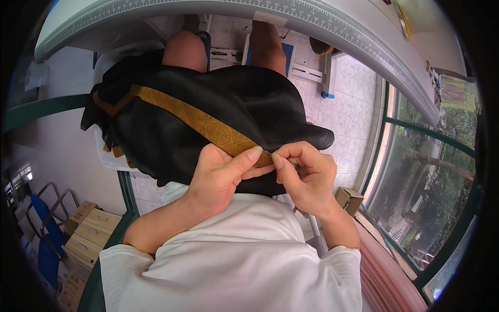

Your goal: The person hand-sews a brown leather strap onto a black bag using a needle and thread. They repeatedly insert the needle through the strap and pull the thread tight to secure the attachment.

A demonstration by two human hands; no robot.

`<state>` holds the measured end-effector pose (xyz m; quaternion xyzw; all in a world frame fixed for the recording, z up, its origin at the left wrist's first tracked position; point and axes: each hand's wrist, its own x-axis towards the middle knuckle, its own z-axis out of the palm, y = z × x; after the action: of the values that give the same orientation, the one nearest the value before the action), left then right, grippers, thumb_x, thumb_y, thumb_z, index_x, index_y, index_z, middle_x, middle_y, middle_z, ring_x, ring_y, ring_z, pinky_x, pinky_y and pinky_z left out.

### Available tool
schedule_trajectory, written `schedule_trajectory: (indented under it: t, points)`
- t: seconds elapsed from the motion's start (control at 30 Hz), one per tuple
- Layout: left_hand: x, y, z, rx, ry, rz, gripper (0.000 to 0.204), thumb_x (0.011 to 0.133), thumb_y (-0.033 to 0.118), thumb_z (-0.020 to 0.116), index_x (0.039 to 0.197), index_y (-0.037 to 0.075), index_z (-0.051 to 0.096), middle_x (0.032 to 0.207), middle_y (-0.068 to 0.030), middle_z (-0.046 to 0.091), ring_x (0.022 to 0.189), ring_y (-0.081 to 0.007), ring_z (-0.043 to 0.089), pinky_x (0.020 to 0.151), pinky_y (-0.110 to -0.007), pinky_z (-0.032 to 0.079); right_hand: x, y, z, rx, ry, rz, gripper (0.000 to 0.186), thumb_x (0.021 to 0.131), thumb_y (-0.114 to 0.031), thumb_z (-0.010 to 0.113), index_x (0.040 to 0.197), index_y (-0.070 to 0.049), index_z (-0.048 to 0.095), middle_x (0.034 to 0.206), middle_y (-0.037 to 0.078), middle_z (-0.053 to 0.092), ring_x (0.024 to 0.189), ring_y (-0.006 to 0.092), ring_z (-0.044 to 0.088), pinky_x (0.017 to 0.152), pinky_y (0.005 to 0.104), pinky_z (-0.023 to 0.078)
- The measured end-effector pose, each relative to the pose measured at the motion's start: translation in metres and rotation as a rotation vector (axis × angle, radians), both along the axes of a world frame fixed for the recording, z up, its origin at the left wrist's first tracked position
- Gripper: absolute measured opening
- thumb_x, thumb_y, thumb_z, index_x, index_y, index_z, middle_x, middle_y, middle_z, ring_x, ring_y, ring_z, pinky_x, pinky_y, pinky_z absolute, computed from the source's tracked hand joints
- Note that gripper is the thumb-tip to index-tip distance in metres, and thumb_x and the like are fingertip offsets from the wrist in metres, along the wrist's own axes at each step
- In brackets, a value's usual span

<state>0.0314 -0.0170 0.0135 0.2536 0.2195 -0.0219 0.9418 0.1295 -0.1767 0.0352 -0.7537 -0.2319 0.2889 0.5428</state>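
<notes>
Across my lap lies a black garment [156,125] of smooth, slightly shiny cloth. A golden-brown patterned trim band [192,118] runs diagonally over it, from the upper left to my fingers. My left hand [223,174] grips the near end of the band, thumb on top and fingers underneath. Close against it, my right hand [306,171] pinches thumb and forefinger together at the band's edge. Whatever sits in that pinch is too small to make out. The other fingers of the right hand are curled in.
A grey table edge with a ruler scale [208,8] curves across the top, beyond my knees. On the left, a white plastic tub [112,158] stands under the cloth. A green-framed window [431,182] and a pink curtain [387,265] are at the right, near a small cardboard box [349,200].
</notes>
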Motion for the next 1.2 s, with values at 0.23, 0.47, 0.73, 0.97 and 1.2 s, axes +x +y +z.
schedule_trajectory:
  t: [0.23,0.47,0.73,0.97,1.2]
  points:
    - [-0.001,0.000,-0.002,-0.001,-0.001,0.008,0.020,0.102,0.006,0.056,0.111,-0.010,0.064,0.111,-0.0179,0.069,0.103,-0.0241,0.070,0.098,-0.044,0.058,0.002,-0.001,0.001,-0.016,0.005,0.038,0.002,0.095,0.002,0.064,0.094,0.005,0.064,0.072,0.003,0.066,0.059,0.0036,0.058,0.051,0.0172,0.044]
    - [0.000,0.000,-0.002,0.017,0.010,-0.002,0.020,0.102,0.006,0.056,0.112,-0.010,0.063,0.110,-0.0173,0.069,0.103,-0.0242,0.070,0.098,-0.044,0.058,0.000,0.001,-0.003,-0.015,-0.028,0.005,0.003,0.091,0.002,0.067,0.092,0.001,0.064,0.066,0.003,0.065,0.054,0.0029,0.055,0.048,0.0190,0.041]
    - [-0.002,0.002,-0.006,0.081,0.000,-0.030,0.021,0.102,0.004,0.055,0.116,-0.008,0.064,0.112,-0.0165,0.070,0.106,-0.0239,0.068,0.097,-0.042,0.057,-0.003,0.002,-0.003,-0.027,0.016,0.016,0.017,0.094,-0.003,0.069,0.103,0.001,0.055,0.067,0.006,0.064,0.053,0.0078,0.058,0.049,0.0223,0.044]
    - [-0.001,-0.006,-0.007,0.355,0.020,0.029,0.014,0.097,0.000,0.063,0.107,-0.008,0.069,0.105,-0.0106,0.072,0.094,-0.0137,0.068,0.085,-0.029,0.057,0.006,0.014,-0.002,-0.053,-0.539,0.224,0.024,0.088,-0.004,0.072,0.103,0.001,0.054,0.066,0.007,0.058,0.055,0.0222,0.059,0.052,0.0296,0.049]
    - [0.003,-0.001,-0.003,0.271,0.057,-0.017,0.018,0.098,-0.001,0.061,0.113,-0.010,0.067,0.113,-0.0125,0.071,0.102,-0.0194,0.069,0.095,-0.035,0.058,0.014,0.019,0.006,-0.099,-0.890,0.302,0.023,0.082,-0.001,0.072,0.101,-0.002,0.058,0.097,0.011,0.063,0.078,0.0206,0.065,0.053,0.0278,0.050]
